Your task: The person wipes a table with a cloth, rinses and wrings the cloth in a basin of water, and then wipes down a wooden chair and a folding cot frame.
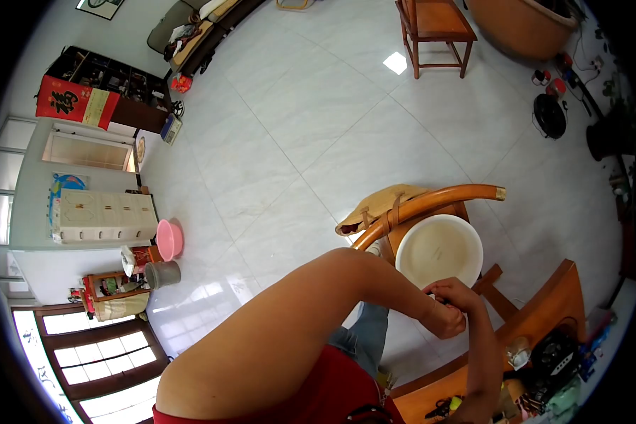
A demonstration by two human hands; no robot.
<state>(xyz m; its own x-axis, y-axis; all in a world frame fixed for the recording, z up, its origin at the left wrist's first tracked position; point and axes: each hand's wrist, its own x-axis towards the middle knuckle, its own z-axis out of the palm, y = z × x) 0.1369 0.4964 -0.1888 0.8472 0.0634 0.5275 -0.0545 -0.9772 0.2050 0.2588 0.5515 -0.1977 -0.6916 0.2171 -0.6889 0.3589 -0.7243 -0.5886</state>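
Note:
My left hand (444,321) and my right hand (456,291) meet close together at the near rim of a white basin (439,253). Both have their fingers closed. A small dark and pale thing shows between them, too little of it to name. The round basin rests on a wooden chair (385,230) with a curved armrest. Pale, cloudy-looking contents or a bare bottom show inside; I cannot tell which.
A tan bag (381,205) hangs by the chair's armrest. On my right stands a wooden table (544,304) with several small items and a black device (555,353). Farther off are another wooden chair (442,25), a large planter (523,28) and a pink basin (169,239).

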